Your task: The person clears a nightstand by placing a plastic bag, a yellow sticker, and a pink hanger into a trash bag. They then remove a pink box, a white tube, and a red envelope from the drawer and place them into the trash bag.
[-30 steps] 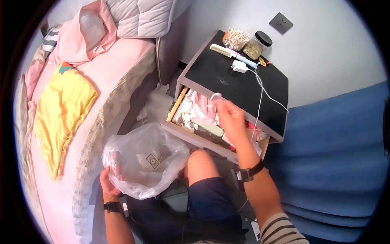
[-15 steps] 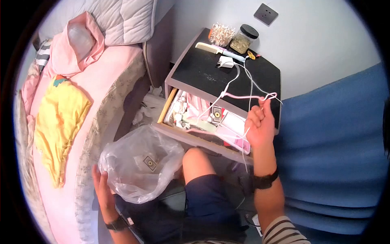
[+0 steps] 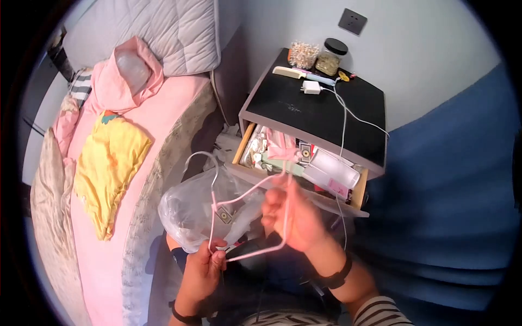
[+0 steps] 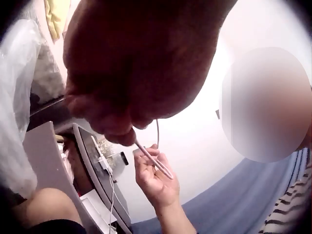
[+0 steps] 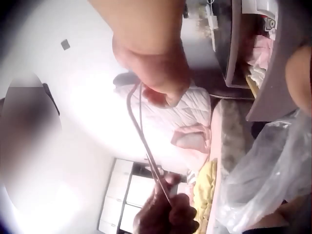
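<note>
A pinkish-white wire hanger [image 3: 249, 254] is held up in front of the body, its hook pointing to the upper left. My left hand [image 3: 204, 269] pinches its lower left corner between thumb and fingers. On the other side, my right hand [image 3: 296, 217], slightly blurred, has its fingers curled round the hanger. Both hands also show on the wire [image 4: 155, 162] in the left wrist view. Behind the hanger lies a clear plastic bag [image 3: 182, 209] with a small patterned packet [image 3: 224, 214] visible in it.
Beyond the hands, an open drawer [image 3: 255, 176] holds a white tray [image 3: 331, 165], pink cloth and other items. On the black cabinet top [image 3: 283, 106] are a comb, charger, cable, cotton swabs and a jar. Left is a bed with yellow cloth [image 3: 111, 168]; right, a blue curtain [image 3: 446, 163].
My right hand has brought the hanger from over the drawer down and left. My left hand has left the bag's edge and taken hold of the hanger.
</note>
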`<state>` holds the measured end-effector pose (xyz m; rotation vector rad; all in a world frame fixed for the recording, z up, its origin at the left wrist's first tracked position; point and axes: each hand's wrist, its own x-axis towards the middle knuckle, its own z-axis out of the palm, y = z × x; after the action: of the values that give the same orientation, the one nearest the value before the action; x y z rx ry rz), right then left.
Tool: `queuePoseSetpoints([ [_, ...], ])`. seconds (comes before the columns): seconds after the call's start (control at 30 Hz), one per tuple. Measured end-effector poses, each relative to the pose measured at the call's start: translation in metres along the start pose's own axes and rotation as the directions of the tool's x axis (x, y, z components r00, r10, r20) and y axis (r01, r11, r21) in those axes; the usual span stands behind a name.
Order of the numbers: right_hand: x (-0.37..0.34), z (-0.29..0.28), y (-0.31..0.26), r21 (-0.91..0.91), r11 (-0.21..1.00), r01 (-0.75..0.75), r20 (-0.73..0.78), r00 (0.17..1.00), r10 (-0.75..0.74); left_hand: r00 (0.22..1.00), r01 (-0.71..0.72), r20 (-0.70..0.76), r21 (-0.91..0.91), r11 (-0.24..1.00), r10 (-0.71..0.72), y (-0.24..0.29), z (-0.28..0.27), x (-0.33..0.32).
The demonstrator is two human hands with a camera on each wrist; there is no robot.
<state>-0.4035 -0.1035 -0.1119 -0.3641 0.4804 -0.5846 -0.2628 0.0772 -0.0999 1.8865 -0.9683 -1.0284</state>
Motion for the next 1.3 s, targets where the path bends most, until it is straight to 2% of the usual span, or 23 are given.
queuePoseSetpoints([
  [0.03, -0.006, 0.0, 0.009, -0.046, 0.999, 0.011, 0.022, 1.0, -0.01, 0.987, -0.07, -0.138, 0.13, 0.989, 0.088, 0.002, 0.009, -0.004],
  [0.07, -0.012, -0.002, 0.018, -0.092, 0.995, 0.022, 0.046, 0.999, -0.018, 0.982, -0.062, -0.172, 0.116, 0.991, 0.082, 0.0, 0.016, -0.007],
  [0.1, -0.016, -0.008, 0.03, -0.081, 0.995, 0.058, 0.164, 0.985, -0.044, 0.976, -0.056, -0.206, 0.104, 0.993, 0.076, -0.003, 0.022, -0.011],
  [0.13, -0.02, -0.01, 0.04, -0.079, 0.993, 0.083, 0.179, 0.981, -0.067, 0.968, -0.048, -0.24, 0.092, 0.995, 0.069, -0.003, 0.027, -0.014],
  [0.2, -0.015, -0.023, 0.042, 0.195, 0.981, 0.009, 0.378, 0.922, -0.084, 0.968, -0.103, -0.216, 0.128, 0.986, 0.129, 0.0, 0.039, -0.022],
  [0.27, -0.018, -0.016, 0.027, 0.124, 0.991, -0.054, 0.379, 0.925, 0.003, 0.989, -0.101, -0.117, -0.126, 0.987, 0.087, -0.008, 0.047, -0.033],
  [0.3, -0.02, -0.012, 0.018, 0.087, 0.993, -0.085, 0.377, 0.925, 0.046, 0.989, -0.104, -0.111, -0.086, 0.991, 0.095, -0.002, 0.043, -0.037],
  [0.4, -0.028, 0.003, -0.001, -0.015, 1.0, -0.025, 0.161, 0.987, 0.027, 0.986, -0.165, -0.033, -0.049, 0.985, 0.163, 0.001, 0.038, -0.044],
  [0.43, -0.032, -0.001, -0.001, -0.035, 0.999, -0.011, 0.203, 0.979, 0.018, 0.991, -0.137, -0.007, -0.064, 0.989, 0.137, 0.0, 0.04, -0.045],
  [0.53, -0.045, 0.006, -0.011, 0.072, 0.995, -0.07, 0.281, 0.959, 0.047, 0.995, -0.097, -0.002, 0.056, 0.994, 0.097, 0.006, 0.038, -0.039],
  [0.57, -0.051, 0.014, -0.015, 0.053, 0.996, -0.066, 0.211, 0.976, 0.053, 0.994, -0.111, -0.009, 0.067, 0.992, 0.112, 0.013, 0.036, -0.034],
  [0.6, -0.048, 0.006, -0.011, 0.033, 0.999, -0.04, 0.176, 0.984, 0.034, 0.991, -0.124, -0.031, 0.132, 0.983, 0.129, 0.018, 0.036, -0.03],
  [0.67, -0.04, -0.017, -0.006, -0.013, 1.0, 0.024, 0.106, 0.994, -0.023, 0.978, -0.189, -0.064, 0.129, 0.973, 0.198, 0.019, 0.039, -0.022],
  [0.7, -0.039, -0.008, -0.005, 0.039, 0.995, 0.087, 0.001, 0.996, -0.087, 0.978, -0.178, -0.084, 0.149, 0.973, 0.191, 0.021, 0.041, -0.02],
  [0.8, -0.041, -0.004, -0.01, -0.007, 0.974, 0.227, 0.018, 0.974, -0.227, 0.976, -0.153, -0.126, 0.189, 0.97, 0.179, 0.029, 0.045, -0.017],
  [0.83, -0.046, 0.007, -0.014, -0.01, 0.971, 0.237, -0.03, 0.971, -0.237, 0.976, -0.147, -0.13, 0.193, 0.97, 0.174, 0.03, 0.046, -0.018],
  [1.0, -0.047, 0.011, -0.015, -0.012, 0.93, 0.367, 0.039, 0.93, -0.367, 0.956, -0.175, -0.205, 0.181, 0.968, 0.212, 0.033, 0.056, -0.027],
  [1.13, -0.052, 0.025, -0.021, 0.006, 0.937, 0.35, -0.031, 0.936, -0.35, 0.94, -0.2, -0.246, 0.165, 0.966, 0.237, 0.031, 0.062, -0.035],
  [1.23, -0.054, 0.027, -0.019, -0.047, 0.897, 0.44, 0.002, 0.898, -0.44, 0.935, -0.193, -0.267, 0.166, 0.967, 0.233, 0.038, 0.063, -0.039],
  [1.3, -0.056, 0.028, -0.018, 0.025, 0.907, 0.421, -0.009, 0.907, -0.421, 0.938, -0.171, -0.278, 0.139, 0.975, 0.204, 0.036, 0.067, -0.044],
])
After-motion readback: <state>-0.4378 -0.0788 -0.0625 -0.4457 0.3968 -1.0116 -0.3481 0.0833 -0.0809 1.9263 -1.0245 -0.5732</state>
